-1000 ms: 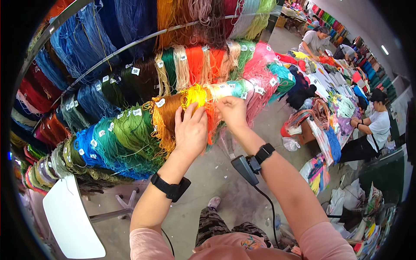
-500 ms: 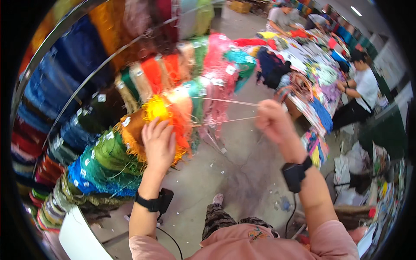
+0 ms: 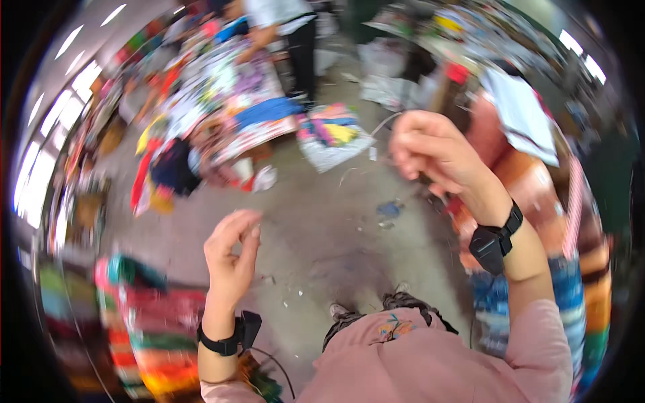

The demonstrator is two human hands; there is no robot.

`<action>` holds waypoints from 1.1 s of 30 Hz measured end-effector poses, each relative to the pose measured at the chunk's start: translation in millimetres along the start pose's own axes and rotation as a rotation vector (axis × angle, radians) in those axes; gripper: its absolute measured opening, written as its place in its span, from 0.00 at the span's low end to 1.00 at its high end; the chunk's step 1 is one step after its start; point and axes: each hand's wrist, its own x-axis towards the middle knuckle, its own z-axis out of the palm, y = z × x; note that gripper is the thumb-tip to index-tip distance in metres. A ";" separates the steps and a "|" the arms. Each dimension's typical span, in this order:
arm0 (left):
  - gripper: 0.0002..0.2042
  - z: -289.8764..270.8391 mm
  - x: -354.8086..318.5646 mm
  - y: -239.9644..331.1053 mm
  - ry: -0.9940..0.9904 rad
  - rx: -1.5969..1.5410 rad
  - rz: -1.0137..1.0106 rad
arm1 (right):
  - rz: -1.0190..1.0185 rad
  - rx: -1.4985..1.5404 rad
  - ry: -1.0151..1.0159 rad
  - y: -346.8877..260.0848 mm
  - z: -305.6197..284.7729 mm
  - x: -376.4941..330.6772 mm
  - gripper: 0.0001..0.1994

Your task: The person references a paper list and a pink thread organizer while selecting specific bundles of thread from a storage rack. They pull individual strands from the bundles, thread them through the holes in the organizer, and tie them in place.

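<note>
My right hand (image 3: 437,151), somewhat blurred, is raised over the floor with its fingers curled. A thin pale strand of yarn (image 3: 385,125) curves out from its fingers, with what looks like a small white tag (image 3: 373,154) at the lower end. My left hand (image 3: 232,252) hovers at centre left, apart from everything. Its fingers are loosely bent and a gap shows beside the thumb; I see nothing in it. Each wrist wears a black strapped device.
Hanks of coloured yarn (image 3: 161,322) hang at lower left. More bundles, orange and blue (image 3: 527,195), stand close by my right arm, topped by a white sheet (image 3: 521,111). Beyond lies a table heaped with textiles (image 3: 262,114), a person (image 3: 282,27) beside it. A bag of coloured cloth (image 3: 332,144) sits on the floor.
My body has turned right, away from the yarn rack. My left hand has left the orange and yellow yarn. The strand stretched from the rack to my right hand now hangs loose.
</note>
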 end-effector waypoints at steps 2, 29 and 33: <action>0.18 52.8 44.9 36.0 -0.132 -0.264 0.141 | 0.027 -0.135 0.041 -27.3 -5.7 -30.9 0.05; 0.10 461.3 118.0 317.1 -1.427 -1.002 0.064 | -0.475 -1.056 1.665 -247.5 -263.2 -455.2 0.10; 0.10 523.5 132.6 355.8 -1.233 -1.125 -0.472 | -0.171 -0.679 1.135 -153.9 -327.2 -343.2 0.06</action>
